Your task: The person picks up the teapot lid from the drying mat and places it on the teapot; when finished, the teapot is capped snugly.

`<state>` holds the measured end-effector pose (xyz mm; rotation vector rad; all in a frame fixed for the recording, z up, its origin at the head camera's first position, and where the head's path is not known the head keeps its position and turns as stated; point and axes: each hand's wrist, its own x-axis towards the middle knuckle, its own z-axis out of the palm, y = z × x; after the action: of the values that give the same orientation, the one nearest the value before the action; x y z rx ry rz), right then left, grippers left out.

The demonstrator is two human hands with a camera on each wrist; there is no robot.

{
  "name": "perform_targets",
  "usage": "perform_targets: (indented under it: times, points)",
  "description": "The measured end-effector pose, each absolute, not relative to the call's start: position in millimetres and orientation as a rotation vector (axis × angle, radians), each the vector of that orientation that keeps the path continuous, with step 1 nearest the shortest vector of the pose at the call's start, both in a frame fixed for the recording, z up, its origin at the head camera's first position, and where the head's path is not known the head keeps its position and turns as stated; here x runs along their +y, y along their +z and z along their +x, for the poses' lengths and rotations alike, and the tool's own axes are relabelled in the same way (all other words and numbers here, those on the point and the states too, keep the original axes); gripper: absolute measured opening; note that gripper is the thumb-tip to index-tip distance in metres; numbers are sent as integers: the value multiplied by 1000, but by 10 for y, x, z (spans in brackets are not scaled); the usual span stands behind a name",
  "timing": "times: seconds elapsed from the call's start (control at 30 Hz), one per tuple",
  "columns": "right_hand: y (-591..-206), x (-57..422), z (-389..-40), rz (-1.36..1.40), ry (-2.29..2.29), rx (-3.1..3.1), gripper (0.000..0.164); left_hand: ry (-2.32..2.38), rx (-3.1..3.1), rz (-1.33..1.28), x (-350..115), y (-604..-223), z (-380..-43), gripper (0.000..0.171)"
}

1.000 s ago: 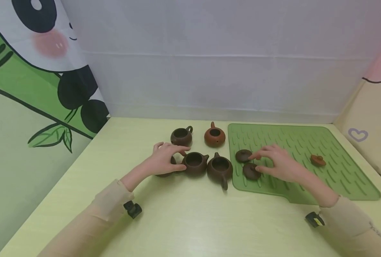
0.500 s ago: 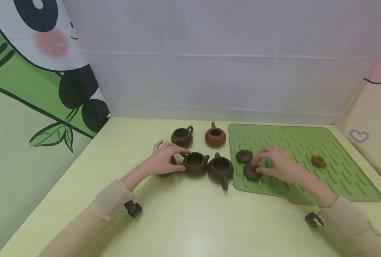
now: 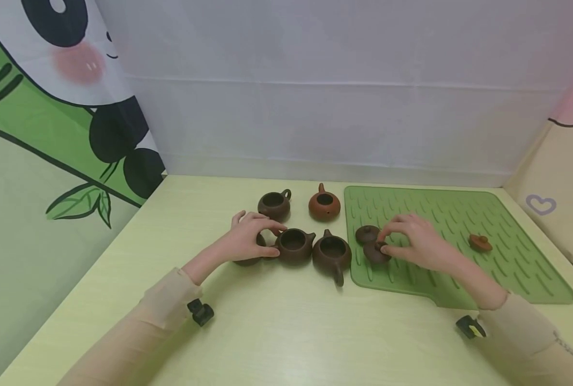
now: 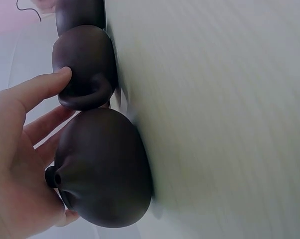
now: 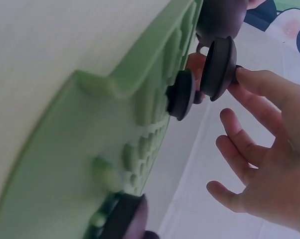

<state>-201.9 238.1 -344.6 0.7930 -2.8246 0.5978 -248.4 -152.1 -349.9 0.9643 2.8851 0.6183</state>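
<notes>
My left hand (image 3: 248, 238) holds a dark brown lidless teapot (image 3: 293, 246) on the table, thumb on its wall beside the handle. Under that hand sits another dark teapot (image 4: 105, 169), with a knob on top in the left wrist view and mostly hidden in the head view. My right hand (image 3: 419, 241) pinches a dark teapot lid (image 5: 220, 67) by its knob, with thumb and forefinger. That lid is raised off the green mat (image 3: 460, 214). A second dark lid (image 3: 366, 234) lies on the mat just behind it.
A dark open teapot (image 3: 332, 252) stands by the mat's left edge, handle toward me. Behind are a dark teapot (image 3: 274, 206) and a reddish one (image 3: 324, 207), both lidless. A reddish lid (image 3: 480, 243) lies on the mat's right; another dark-looking lid (image 5: 125, 219) appears low in the right wrist view.
My right thumb and forefinger have closed on the nearer dark lid's knob and lifted it slightly from the mat. My left hand stays in place on the teapot.
</notes>
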Motion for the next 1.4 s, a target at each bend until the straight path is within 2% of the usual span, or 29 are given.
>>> perform_targets:
  times: [0.57, 1.4]
  points:
    - [-3094, 1868, -2117, 725, 777, -2757, 13, 605, 2867, 959, -1539, -3488, -2518, 50]
    - [-3146, 1167, -2178, 662, 1127, -2603, 8, 635, 2869, 936, -1542, -3477, -2502, 50]
